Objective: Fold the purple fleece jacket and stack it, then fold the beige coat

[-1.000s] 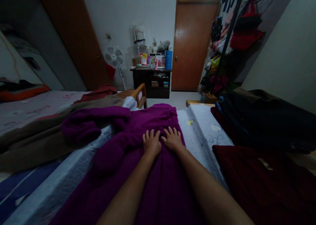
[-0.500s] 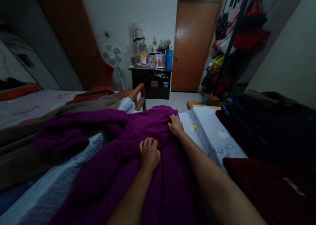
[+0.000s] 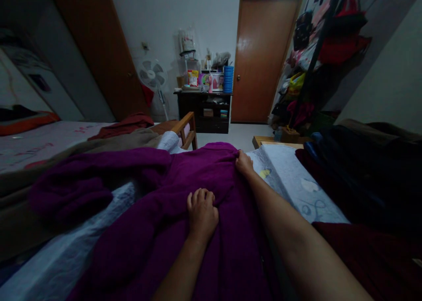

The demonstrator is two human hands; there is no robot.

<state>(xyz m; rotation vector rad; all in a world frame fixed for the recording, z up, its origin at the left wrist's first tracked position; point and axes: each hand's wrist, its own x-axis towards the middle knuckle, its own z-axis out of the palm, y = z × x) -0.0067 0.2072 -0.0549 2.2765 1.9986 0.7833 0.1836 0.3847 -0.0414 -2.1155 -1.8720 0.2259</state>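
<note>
A purple long-sleeved coat (image 3: 184, 173) lies spread out before me, one sleeve stretched to the left and bent back at its end. My left hand (image 3: 202, 211) rests palm down on the middle of the coat, its fingers loosely apart and slightly curled on the cloth. Farther up, my right hand (image 3: 244, 163) pinches the coat's right edge near the shoulder, with the fingers closed on the fabric. A light patterned sheet (image 3: 293, 182) shows beneath the coat and to its right.
Dark folded clothes (image 3: 369, 173) are piled on the right, with a maroon garment (image 3: 369, 252) nearer me. Brown clothing (image 3: 128, 140) lies at left. Beyond are a wooden armrest (image 3: 187, 127), a fan (image 3: 153, 76), a dark cabinet (image 3: 189, 111) and a door (image 3: 253, 59).
My right hand has moved a little rightward and closed from lying flat to pinching the coat's edge. My left hand stays on the coat, slightly lower. The view has shifted slightly.
</note>
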